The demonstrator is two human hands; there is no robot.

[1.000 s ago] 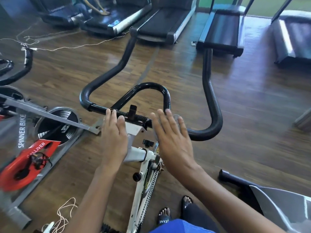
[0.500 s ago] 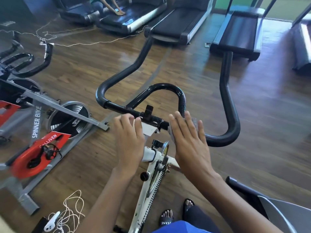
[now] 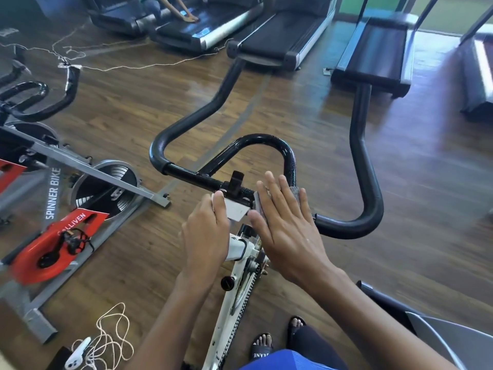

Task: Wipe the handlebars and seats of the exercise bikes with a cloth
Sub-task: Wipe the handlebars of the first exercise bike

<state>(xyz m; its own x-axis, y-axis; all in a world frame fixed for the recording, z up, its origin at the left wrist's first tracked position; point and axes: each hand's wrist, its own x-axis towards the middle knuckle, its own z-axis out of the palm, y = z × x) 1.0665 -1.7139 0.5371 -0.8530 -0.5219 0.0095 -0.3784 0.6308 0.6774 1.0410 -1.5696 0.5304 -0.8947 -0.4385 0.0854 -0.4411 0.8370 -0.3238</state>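
The cloth point(image 3: 295, 193), grey and mostly hidden, lies on the crossbar of the black handlebars point(image 3: 261, 138), just right of the centre clamp. The right hand point(image 3: 288, 231) presses it flat, fingers straight and close together. The left hand point(image 3: 205, 236) curls its fingers over the white stem plate point(image 3: 236, 209) under the clamp. A grey and red spinner bike point(image 3: 88, 169) stands to the left on the wooden floor point(image 3: 400, 236).

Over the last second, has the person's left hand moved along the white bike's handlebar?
Yes. The left hand drew back toward the person, off the black crossbar, and grips the white bracket below it.
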